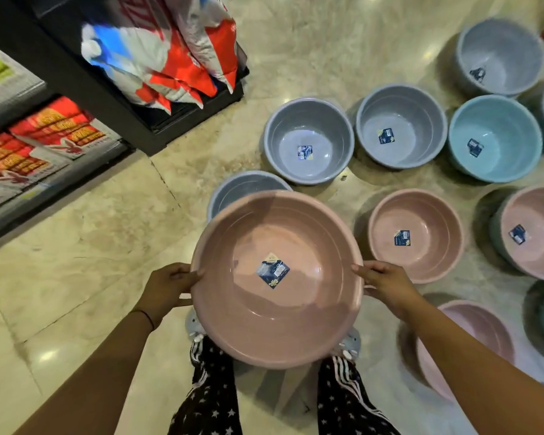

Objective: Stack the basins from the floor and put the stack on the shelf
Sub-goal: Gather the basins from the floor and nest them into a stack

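I hold a large pink basin in the air above my legs. My left hand grips its left rim and my right hand grips its right rim. A blue label sits in its bottom. Partly hidden behind it, a grey basin stands on the floor. Further grey basins, a light blue basin and pink basins lie spread over the floor to the right.
A dark shelf unit stands at the upper left, holding red and white packages and red boxes lower down. The marble floor stretches to the left of my legs. More basins are cut off at the right edge.
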### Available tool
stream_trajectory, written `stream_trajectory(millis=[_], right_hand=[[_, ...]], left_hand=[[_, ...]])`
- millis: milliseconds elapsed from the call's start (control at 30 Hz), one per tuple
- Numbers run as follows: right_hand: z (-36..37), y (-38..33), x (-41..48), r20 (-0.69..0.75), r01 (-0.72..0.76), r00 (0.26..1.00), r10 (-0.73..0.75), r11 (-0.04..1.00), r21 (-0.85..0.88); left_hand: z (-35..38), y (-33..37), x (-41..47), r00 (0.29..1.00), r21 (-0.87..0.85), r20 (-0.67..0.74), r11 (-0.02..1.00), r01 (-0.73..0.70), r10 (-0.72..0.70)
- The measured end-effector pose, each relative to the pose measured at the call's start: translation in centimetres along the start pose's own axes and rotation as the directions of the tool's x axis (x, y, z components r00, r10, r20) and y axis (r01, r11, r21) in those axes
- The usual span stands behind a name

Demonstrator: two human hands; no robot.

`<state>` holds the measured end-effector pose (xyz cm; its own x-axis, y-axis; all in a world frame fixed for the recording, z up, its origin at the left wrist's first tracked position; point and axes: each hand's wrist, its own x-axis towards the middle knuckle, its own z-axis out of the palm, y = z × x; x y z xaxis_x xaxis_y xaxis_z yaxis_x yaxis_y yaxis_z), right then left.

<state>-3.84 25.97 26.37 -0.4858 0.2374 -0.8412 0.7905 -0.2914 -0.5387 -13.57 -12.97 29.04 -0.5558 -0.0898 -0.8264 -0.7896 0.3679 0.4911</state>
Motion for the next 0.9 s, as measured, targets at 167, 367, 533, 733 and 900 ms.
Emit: stream_trajectory(millis=[167, 367, 533, 733, 900], right_hand=[[5.1, -0.7, 1.1, -0.004, -0.005, 1.000, 0.005, 1.000, 0.005], [10.9, -1.1, 3.8, -0.108, 0.027, 0.994, -0.017, 0.996, 0.086], [13.0, -1.0, 9.1, -0.206, 0.079, 0.976, -0.066, 0.995, 0.059], [13.8, 2.5, 19.5, -0.315, 0.165, 0.935, -0.164, 0.986, -0.023], [13.2, 6.6, 27.0, -0.282, 0.239, 0.919, -0.276, 0.958, -0.158]], left_hand=[[-5.3, 1.6, 4.5, 0.998, 0.020, 0.069, 1.000, -0.010, 0.009], [-9.3, 4.1, 10.4, 0.994, 0.021, 0.101, 0.999, -0.044, 0.042], [-8.1, 5.1, 16.7, 0.995, -0.003, 0.061, 0.997, -0.082, 0.082], [-3.5, 2.9, 27.2, 0.990, -0.014, 0.029, 0.991, -0.134, 0.134], [-1.2, 0.4, 35.2, 0.980, 0.085, 0.028, 0.976, -0.201, 0.199]])
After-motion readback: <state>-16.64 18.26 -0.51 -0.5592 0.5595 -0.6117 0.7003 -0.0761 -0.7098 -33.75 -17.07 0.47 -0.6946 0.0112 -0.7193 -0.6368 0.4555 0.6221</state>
